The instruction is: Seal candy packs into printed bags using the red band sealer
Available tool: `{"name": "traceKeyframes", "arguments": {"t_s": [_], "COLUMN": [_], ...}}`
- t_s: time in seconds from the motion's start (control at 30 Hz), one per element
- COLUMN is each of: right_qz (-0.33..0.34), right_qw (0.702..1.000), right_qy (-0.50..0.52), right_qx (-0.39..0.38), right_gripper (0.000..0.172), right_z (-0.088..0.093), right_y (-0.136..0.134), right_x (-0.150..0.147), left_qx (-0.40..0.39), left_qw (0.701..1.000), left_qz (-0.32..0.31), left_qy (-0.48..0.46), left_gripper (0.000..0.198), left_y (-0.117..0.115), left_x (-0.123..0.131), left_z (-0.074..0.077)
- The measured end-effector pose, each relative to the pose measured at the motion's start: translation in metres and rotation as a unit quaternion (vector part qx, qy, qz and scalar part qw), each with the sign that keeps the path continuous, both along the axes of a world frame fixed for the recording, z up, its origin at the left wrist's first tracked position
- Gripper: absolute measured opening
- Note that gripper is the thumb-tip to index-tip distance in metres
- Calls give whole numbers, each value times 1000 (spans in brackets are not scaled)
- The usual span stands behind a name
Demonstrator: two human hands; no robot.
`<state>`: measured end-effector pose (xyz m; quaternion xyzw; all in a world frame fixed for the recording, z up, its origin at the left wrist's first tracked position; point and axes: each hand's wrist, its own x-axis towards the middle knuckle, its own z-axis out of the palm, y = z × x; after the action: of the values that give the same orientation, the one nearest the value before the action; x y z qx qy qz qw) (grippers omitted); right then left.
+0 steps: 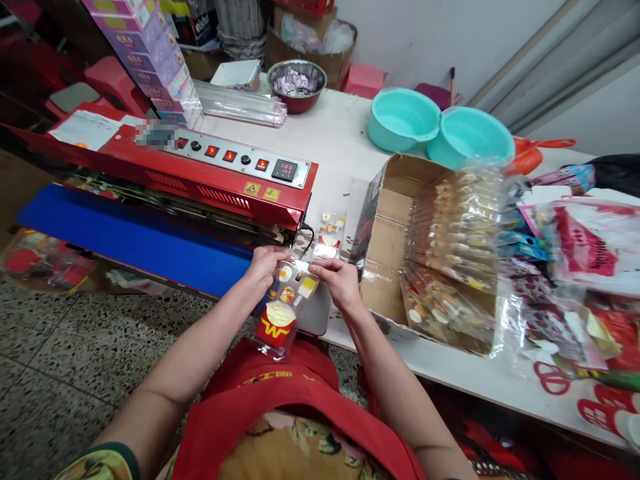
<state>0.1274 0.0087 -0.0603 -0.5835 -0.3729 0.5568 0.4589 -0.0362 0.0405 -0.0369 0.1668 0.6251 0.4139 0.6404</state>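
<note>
A clear plastic packet of toy food pieces (284, 308) hangs between my hands just off the table's front edge. My left hand (263, 265) pinches its top left corner. My right hand (340, 280) pinches the top right edge. Both hands are closed on the packet. It sits at the right end of a red band sealer (210, 175) with a blue conveyor belt (125, 237). A second packet (327, 237) lies on the table right behind the held one.
An open cardboard box (387, 247) to the right holds several stacked packets (457, 227). Two teal bowls (403, 120) and a metal bowl (297, 83) stand at the back. Bags and red scissors (553, 380) crowd the right side. Speckled floor lies at the left.
</note>
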Motion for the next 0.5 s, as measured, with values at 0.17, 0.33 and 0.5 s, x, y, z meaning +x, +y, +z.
{"name": "traceKeyframes", "arguments": {"t_s": [0.17, 0.33, 0.5], "right_qz": [-26, -3, -19], "right_qw": [999, 998, 997], "right_qy": [32, 53, 69], "right_qx": [2, -20, -16], "right_gripper": [46, 57, 58], "right_z": [-8, -13, -15], "right_y": [18, 49, 68], "right_x": [-3, -10, -40], "left_qx": [16, 11, 38], "left_qw": [1000, 998, 995], "left_qz": [6, -13, 80], "left_qy": [-24, -56, -51], "left_gripper": [16, 37, 38], "left_y": [1, -2, 6], "left_x": [-7, -33, -54], "left_z": [-10, -12, -20]}}
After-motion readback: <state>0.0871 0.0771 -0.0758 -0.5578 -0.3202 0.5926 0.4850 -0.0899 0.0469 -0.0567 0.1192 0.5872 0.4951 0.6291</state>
